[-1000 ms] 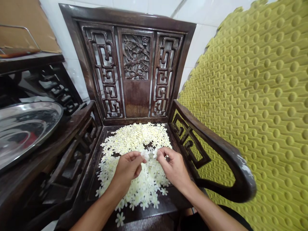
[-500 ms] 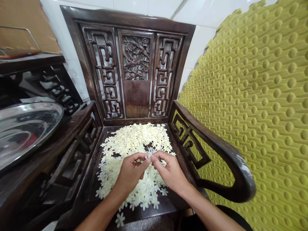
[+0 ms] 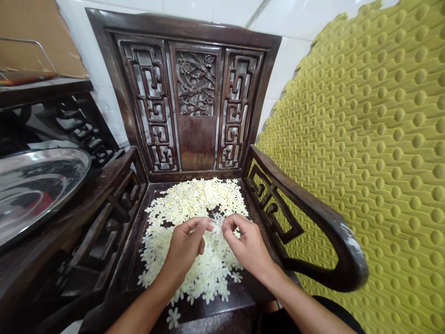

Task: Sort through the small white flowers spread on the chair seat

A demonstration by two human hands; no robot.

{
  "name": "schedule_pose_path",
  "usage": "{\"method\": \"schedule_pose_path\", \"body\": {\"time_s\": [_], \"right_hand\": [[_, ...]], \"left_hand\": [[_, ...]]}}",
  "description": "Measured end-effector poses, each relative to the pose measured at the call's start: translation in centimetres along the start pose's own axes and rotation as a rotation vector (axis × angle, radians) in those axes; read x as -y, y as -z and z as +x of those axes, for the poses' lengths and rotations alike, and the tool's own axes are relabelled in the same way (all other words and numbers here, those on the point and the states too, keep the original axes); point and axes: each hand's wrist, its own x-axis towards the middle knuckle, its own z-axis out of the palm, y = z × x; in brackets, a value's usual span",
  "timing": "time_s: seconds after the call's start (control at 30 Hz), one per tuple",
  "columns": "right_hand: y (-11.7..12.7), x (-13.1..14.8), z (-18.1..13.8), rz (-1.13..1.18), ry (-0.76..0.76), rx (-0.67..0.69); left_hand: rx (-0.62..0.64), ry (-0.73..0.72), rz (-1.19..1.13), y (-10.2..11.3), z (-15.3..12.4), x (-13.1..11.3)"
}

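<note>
My left hand point(image 3: 187, 243) is closed in a pinch over the chair seat. At its fingertips is a pale five-petalled flower point(image 3: 217, 226), slightly blurred. My right hand point(image 3: 245, 239) faces it a short way to the right, thumb and forefinger pressed together; what they pinch, if anything, is too small to make out. Beneath and around both hands spreads a heap of cream-white artificial-looking flowers point(image 3: 198, 199), thicker at the back and looser at the front. A single flower point(image 3: 173, 318) lies apart at the seat's front edge.
The dark carved wooden chair point(image 3: 198, 144) has an armrest point(image 3: 313, 208) on each side. At the left, a shiny round metal tray point(image 3: 78, 162) rests by the armrest. A yellow-green studded foam mat point(image 3: 382, 139) stands along the right side. White tiles point(image 3: 187, 9) cover the wall behind.
My hands were touching at the fingertips and have drawn apart, the left one shifting left and the right one slightly right. A pale flower now shows in the gap.
</note>
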Motion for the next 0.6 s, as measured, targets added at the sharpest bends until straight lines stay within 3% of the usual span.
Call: {"method": "schedule_pose_path", "body": {"time_s": [0.13, 0.3, 0.4, 0.6], "right_hand": [[0.0, -0.5, 0.0, -0.101, -0.031, -0.016], [-0.6, 0.5, -0.7, -0.127, 0.142, 0.085], [-1.2, 1.1, -1.3, -0.177, 0.246, 0.174], [-1.9, 0.7, -1.5, -0.222, 0.217, 0.185]], "left_hand": [[-0.144, 0.165, -0.320, 0.5, 0.6, -0.5], [-0.058, 0.375, -0.695, 0.7, 0.7, -1.2], [0.028, 0.407, -0.751, 0.3, 0.3, -1.3], [0.090, 0.339, -0.728, -0.4, -0.3, -1.2]]}}
